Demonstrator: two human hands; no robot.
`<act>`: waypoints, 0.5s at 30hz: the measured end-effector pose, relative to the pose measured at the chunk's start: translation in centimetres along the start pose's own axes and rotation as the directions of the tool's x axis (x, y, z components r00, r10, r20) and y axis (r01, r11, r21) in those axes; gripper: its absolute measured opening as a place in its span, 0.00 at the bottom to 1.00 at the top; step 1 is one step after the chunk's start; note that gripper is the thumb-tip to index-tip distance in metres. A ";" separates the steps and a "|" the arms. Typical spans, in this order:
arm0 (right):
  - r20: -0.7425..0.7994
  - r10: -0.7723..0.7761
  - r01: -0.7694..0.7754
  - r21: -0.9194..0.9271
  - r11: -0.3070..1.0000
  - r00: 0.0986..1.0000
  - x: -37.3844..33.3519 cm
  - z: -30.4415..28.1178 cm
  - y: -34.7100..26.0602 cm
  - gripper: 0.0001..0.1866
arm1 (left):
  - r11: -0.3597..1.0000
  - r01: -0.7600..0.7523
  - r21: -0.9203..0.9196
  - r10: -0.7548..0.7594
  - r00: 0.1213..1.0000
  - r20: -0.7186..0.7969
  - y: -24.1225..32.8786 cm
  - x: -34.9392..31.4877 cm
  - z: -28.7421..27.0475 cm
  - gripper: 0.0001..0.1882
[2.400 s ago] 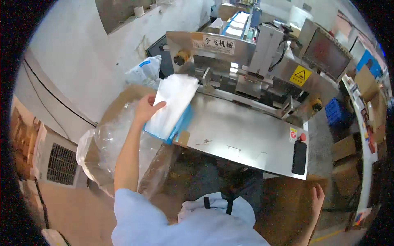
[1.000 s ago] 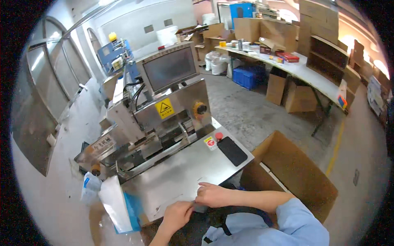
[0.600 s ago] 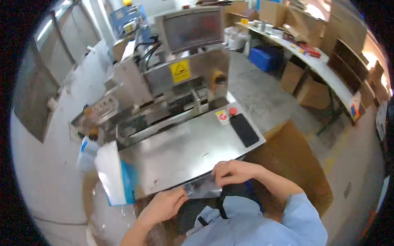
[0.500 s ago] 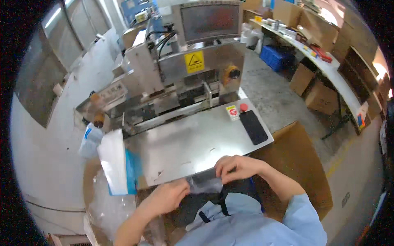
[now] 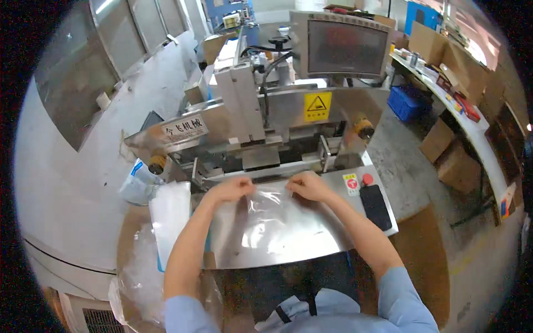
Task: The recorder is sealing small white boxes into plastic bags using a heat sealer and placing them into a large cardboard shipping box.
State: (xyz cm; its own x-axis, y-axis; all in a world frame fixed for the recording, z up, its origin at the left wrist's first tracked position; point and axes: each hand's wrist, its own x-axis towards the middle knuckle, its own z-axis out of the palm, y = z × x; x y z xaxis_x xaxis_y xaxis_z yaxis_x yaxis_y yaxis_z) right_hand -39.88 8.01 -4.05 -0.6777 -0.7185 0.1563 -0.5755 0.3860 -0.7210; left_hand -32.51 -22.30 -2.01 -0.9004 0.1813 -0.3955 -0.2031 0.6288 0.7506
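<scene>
A clear plastic bag is stretched flat between my two hands, over the shiny steel worktop. My left hand pinches its upper left corner. At the upper right corner, my right hand has its fingers closed on the bag's edge. Both hands are just in front of the slot-like opening of a steel machine, apart from its upright metal guides. Whether anything lies inside the bag cannot be made out.
A stack of white sheets or bags lies at the worktop's left, beside a blue-and-white packet. Loose clear plastic fills a carton below. To the right are a red button and a black flat pad. A screen stands behind.
Both hands have moved forward with the plastic bag, from the worktop's front edge to near the machine's opening. The bag now hangs spread between them. The view has shifted too.
</scene>
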 end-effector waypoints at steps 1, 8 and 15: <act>-0.023 0.044 -0.045 -0.006 0.999 0.999 1.5 0.2 0.1 0.13 | 0.998 -0.032 -0.048 0.032 0.999 0.001 -0.8 1.3 -1.7 0.14; -0.094 0.065 -0.079 -0.157 0.984 0.993 9.2 -1.7 2.6 0.11 | 0.992 0.051 -0.117 -0.062 0.993 -0.096 4.0 4.7 -6.4 0.23; -0.102 -0.149 0.083 -0.476 0.875 0.984 8.1 1.1 -3.1 0.19 | 0.973 -0.225 -0.044 0.200 0.927 -0.316 2.7 4.4 -4.5 0.24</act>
State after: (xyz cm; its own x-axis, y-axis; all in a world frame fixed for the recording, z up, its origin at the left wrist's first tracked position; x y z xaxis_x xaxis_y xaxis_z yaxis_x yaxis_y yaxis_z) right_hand -43.08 0.40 -1.30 -0.6274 -0.7052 0.3302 -0.7782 0.5536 -0.2965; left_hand -38.77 -23.17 0.68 -0.9973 0.0547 -0.0495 -0.0123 0.5376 0.8431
